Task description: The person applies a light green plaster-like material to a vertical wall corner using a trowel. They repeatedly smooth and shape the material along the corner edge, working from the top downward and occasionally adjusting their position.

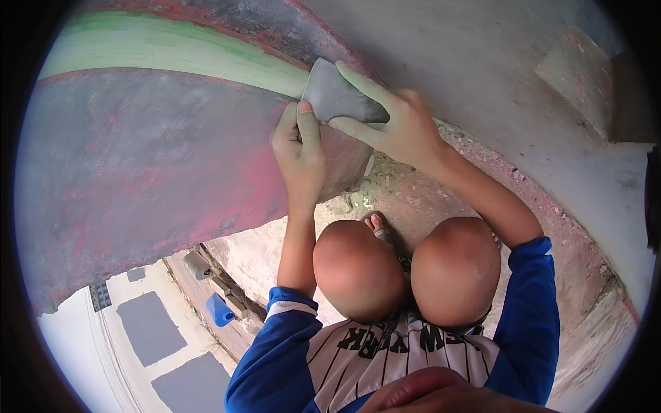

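Note:
A small grey sheet that looks like sandpaper (341, 93) is held between both hands, at the right end of a pale green streaked strip (165, 48). My left hand (301, 141) pinches the sheet's lower left corner between thumb and curled fingers. From the right, my right hand (406, 127) grips it, index finger along the upper edge and thumb below. Pale greenish dust coats the fingers of both hands. Whether the sheet presses on the strip or sits just in front of it, I cannot tell.
Below the strip spreads a rough grey surface with pink patches (151, 151). A smooth grey wall (475, 69) rises on the right, with a block-like shape (578, 82) near it. My bent knees (361, 268) are close under my hands. A blue container (220, 310) stands at the lower left.

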`<state>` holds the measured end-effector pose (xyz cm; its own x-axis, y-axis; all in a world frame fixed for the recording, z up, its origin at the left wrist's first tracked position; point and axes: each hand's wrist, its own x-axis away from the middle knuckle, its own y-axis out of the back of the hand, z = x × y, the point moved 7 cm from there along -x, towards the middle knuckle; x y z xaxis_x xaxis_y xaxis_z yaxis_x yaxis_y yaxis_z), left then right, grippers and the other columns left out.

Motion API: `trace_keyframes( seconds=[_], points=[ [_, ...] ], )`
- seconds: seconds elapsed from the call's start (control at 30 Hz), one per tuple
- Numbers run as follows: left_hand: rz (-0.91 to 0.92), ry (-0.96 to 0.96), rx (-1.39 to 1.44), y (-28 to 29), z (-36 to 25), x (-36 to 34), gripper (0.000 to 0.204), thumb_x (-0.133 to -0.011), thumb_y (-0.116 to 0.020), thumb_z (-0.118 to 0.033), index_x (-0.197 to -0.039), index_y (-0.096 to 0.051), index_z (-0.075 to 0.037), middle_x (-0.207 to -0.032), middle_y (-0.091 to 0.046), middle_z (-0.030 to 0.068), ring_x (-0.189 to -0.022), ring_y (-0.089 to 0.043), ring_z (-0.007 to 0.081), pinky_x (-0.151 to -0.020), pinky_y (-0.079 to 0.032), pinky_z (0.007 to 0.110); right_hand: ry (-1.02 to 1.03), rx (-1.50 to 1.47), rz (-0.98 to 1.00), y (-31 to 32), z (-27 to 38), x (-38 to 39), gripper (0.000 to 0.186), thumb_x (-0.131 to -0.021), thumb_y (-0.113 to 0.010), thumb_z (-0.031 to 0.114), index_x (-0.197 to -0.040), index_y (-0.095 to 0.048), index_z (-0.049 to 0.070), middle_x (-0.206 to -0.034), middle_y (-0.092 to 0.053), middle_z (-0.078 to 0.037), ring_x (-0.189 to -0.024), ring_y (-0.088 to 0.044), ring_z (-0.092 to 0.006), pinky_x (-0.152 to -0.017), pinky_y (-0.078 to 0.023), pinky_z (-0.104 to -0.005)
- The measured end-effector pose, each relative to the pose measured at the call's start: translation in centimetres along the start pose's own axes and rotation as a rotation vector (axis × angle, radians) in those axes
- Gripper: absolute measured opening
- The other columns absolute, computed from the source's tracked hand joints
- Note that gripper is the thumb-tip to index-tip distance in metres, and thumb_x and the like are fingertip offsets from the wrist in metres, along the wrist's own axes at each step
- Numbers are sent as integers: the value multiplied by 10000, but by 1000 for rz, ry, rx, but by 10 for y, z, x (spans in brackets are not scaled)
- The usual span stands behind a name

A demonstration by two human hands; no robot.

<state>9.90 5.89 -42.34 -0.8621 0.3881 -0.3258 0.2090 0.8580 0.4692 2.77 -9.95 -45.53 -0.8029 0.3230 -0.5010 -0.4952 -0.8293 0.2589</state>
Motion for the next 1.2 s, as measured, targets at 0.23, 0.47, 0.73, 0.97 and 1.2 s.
trace_keyframes(
  seconds=[0.23,0.47,0.73,0.97,1.2],
  points=[
    [-118,-51,15,1,-9,1,428,-1137,-477,-313,-778,-451,-81,-655,-374,-72,-584,-326,22,-510,-232,248,93,-37,-115,-8,4,-1,784,-810,-897,250,-1505,-565,103,-757,-704,-171,-605,-668,-205,-628,-554,-345],
    [-221,-49,58,28,-65,-8,383,-1135,-477,-334,-846,-480,-84,-638,-378,-53,-552,-328,32,-493,-251,246,149,-132,24,6,52,-46,812,-802,-896,222,-1522,-542,100,-1002,-763,-193,-823,-749,-205,-746,-590,-342],
    [501,267,-119,4,-109,5,220,-1048,-590,-211,-1154,-639,-25,-873,-703,207,-739,-679,388,-711,-520,465,-191,-198,199,40,22,-26,740,-856,-849,251,-1510,-545,86,-1263,-728,-203,-1107,-737,-262,-978,-553,-366],
    [380,378,-169,56,-141,62,180,-1016,-622,-161,-1071,-698,-7,-962,-701,176,-741,-659,292,-696,-513,410,-78,-422,-88,7,63,-62,748,-852,-879,202,-1471,-540,-44,-1170,-754,-216,-1057,-725,-198,-950,-563,-348],
    [-393,236,-463,173,-167,147,198,-1044,-512,-71,-1160,-659,-6,-1161,-644,136,-1036,-609,245,-909,-486,377,-212,-383,-29,15,62,-45,755,-874,-860,201,-1486,-508,-66,-1309,-688,-264,-1196,-680,-234,-1020,-530,-357]
  ],
)
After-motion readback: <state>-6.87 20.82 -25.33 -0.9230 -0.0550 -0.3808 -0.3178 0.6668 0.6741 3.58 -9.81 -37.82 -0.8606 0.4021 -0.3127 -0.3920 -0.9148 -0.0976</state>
